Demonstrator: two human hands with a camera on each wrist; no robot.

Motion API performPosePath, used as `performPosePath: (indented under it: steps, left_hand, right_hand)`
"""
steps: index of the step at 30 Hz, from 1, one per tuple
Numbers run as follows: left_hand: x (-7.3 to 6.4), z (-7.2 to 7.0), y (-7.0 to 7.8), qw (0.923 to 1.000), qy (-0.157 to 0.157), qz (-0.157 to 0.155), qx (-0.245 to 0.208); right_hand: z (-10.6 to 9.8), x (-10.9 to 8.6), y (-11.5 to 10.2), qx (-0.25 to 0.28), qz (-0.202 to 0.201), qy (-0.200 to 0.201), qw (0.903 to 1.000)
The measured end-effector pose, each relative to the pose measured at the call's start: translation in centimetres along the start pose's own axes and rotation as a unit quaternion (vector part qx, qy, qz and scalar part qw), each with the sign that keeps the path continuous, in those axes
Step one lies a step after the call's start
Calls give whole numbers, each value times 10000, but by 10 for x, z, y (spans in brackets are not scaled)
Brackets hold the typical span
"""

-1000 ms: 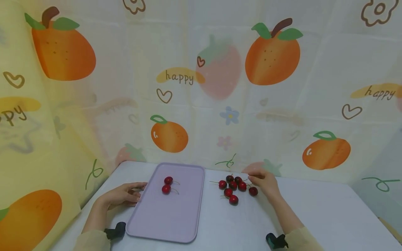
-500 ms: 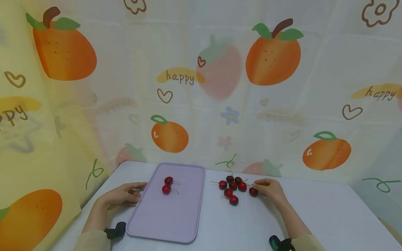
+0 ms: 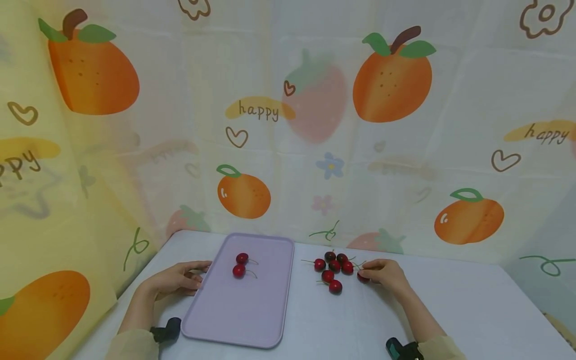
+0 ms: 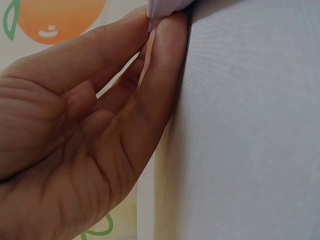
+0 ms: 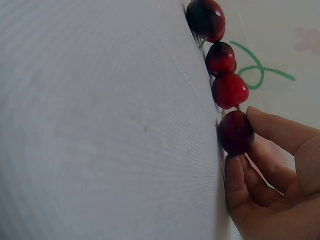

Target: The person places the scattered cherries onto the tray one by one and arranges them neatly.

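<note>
To the right of the lilac tray [image 3: 238, 310], a dark red cherry [image 5: 236, 133] is pinched by the right hand [image 3: 388, 276]; its grip is narrowed to the width of the fruit, with fingertips set against opposite sides of it. Part of this cherry is hidden by the fingers in the head view, and whether the white table [image 3: 342, 325] is touched by its underside cannot be told. The tray's left rim is pinched between the thumb and fingers of the left hand [image 3: 174, 281], whose grip is narrowed to that thin edge. In the tray's far half, two cherries [image 3: 239, 271] are placed close together, one beyond the other, with their stems pointed toward its right rim. The straight way between the tray and the pinched cherry is occupied by a cluster of seven cherries [image 3: 334, 266], by which the table is shared; from its leftmost fruit, a stem is pointed at the tray. A dark device [image 3: 167, 331] is worn left of the tray's near end, at the left wrist. Beyond the tray, a pale cloth [image 3: 315, 30] printed with oranges and hearts is hung.
</note>
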State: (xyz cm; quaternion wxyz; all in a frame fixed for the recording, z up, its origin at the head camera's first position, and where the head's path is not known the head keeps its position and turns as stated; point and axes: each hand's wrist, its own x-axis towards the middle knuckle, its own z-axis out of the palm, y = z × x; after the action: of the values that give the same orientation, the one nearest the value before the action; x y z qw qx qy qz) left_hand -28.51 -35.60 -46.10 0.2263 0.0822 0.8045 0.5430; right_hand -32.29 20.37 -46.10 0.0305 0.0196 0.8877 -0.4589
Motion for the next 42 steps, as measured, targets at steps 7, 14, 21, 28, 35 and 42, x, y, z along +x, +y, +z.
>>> performPosePath:
  steps: [7,14,21,28,35,42]
  left_hand:
    - [0,0,0,10000,-49,12,19]
    - [0,0,1,10000,-61,38,28]
    - [-1,-1,0,9998,-116,131,13]
    - [-1,-2,-1,9996,-177,203,-21]
    - [0,-2,-1,9999,-105,122,32]
    - [0,-1,-1,9999,-110,89,29]
  right_hand:
    - [0,1,2,61,6,-66,10000]
    - [-3,-1,3,22,132,112,9998]
    - [-6,-2,2,-11,336,283,9990]
    - [-10,-2,3,207,415,444,9979]
    - [-9,1,0,843,293,519,9947]
    - [-5,1,-16,1580,-78,487,9862]
